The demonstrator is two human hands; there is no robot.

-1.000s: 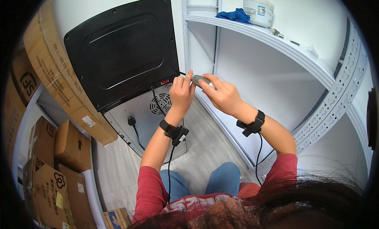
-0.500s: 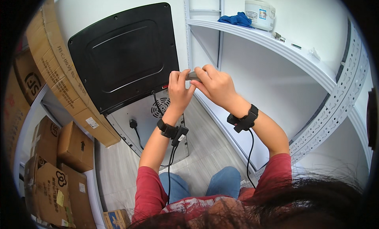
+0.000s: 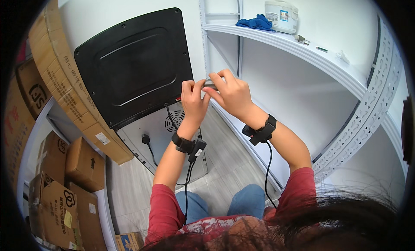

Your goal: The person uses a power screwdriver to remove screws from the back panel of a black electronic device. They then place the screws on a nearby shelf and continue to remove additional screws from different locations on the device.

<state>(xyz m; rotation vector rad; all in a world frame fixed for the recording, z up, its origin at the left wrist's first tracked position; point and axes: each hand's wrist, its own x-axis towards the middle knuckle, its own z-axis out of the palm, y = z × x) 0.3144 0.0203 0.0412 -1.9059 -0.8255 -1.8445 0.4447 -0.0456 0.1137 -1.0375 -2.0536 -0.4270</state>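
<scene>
My left hand (image 3: pixel 194 101) and my right hand (image 3: pixel 234 94) meet at the centre, fingers pinched around a small grey object (image 3: pixel 209 83). The fingers cover most of it, so its kind cannot be made out. Right behind them stands a tall appliance with a black upper back panel (image 3: pixel 138 65), edged with screws. Its grey metal lower back (image 3: pixel 160 153) carries a round vent grille (image 3: pixel 174 120) and a black cable with a plug (image 3: pixel 146 139). My left fingers are nearest the panel's lower right corner, beside a small red mark (image 3: pixel 178 98).
On the right, a white shelf (image 3: pixel 311 49) holds a white rice cooker (image 3: pixel 282 17), a blue cloth (image 3: pixel 256 23) and small metal parts (image 3: pixel 301 40). At left, a tall flat carton (image 3: pixel 65 78) leans beside the appliance, and several cardboard boxes (image 3: pixel 85 164) fill a rack. Black cables (image 3: pixel 187 188) hang from my wristbands.
Both hands keep hold of the grey object, with the right fingers slightly shifted on it. The whole view has moved a little; the appliance sits slightly lower in it.
</scene>
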